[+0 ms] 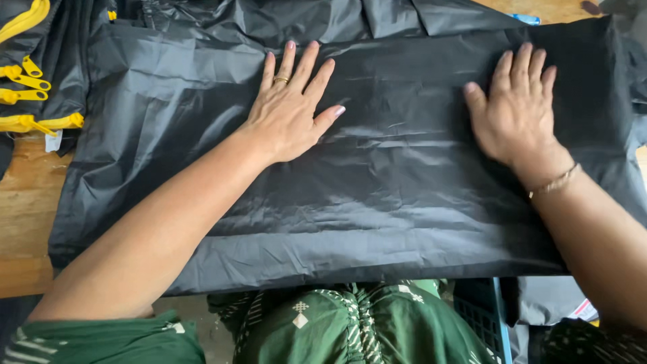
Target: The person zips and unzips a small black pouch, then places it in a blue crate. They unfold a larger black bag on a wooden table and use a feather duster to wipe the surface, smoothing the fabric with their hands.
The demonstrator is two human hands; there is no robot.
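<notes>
Under both palms: black nylon fabric sheet (377,195), folded, spread across the wooden counter (23,202). Left hand (290,111) flat, fingers splayed, gripping nothing; right hand (515,111) likewise flat, pressing. Beyond the left hand: yellow zippers (23,84). Fabric judged light, limp, slippery; best pinched along the folded edge nearest the wrists.

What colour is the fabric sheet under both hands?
Black, slightly shiny. The fabric sheet shows plainly in the head view, with the left hand and right hand flat on it.
</notes>
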